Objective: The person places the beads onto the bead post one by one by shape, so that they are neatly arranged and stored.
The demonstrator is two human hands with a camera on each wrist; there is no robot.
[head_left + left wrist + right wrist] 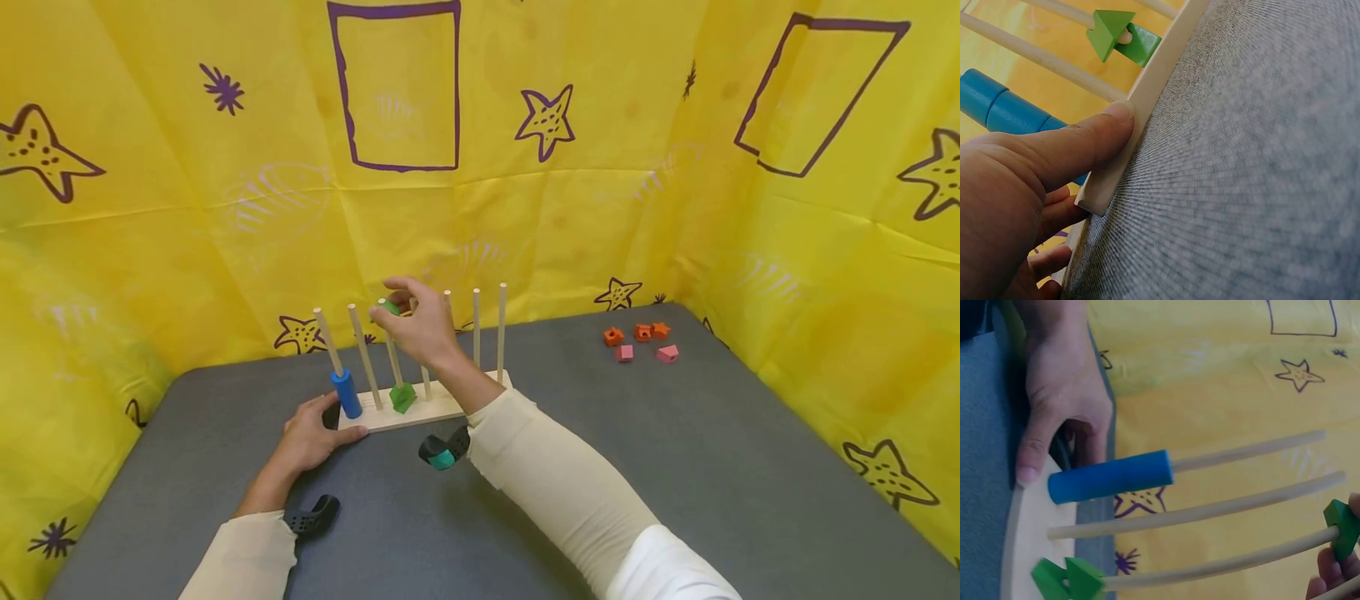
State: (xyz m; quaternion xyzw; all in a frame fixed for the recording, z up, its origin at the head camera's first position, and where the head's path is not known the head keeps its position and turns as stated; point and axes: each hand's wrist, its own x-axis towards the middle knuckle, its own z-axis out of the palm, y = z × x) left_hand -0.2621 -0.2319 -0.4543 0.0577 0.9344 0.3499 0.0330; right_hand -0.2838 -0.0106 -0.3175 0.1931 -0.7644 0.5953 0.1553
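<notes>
A wooden peg board (pixel 442 407) with several upright pegs stands on the table. My left hand (pixel 306 435) grips its left end, thumb along the front edge and fingers behind. Blue cylinders (pixel 1019 114) are stacked at the foot of the leftmost peg. At the base of the third peg from the left sit green triangular blocks (pixel 402 397). High on that same peg, my right hand (pixel 426 323) pinches another green block (pixel 1341 526); the peg's tip passes into its hole. The right hand and forearm cover parts of the pegs further right.
On the table's right side lie several orange star-shaped blocks (pixel 613 336) and two pink blocks (pixel 667 354). A yellow patterned cloth (pixel 600 233) hangs behind and beside the grey table (pixel 637 450).
</notes>
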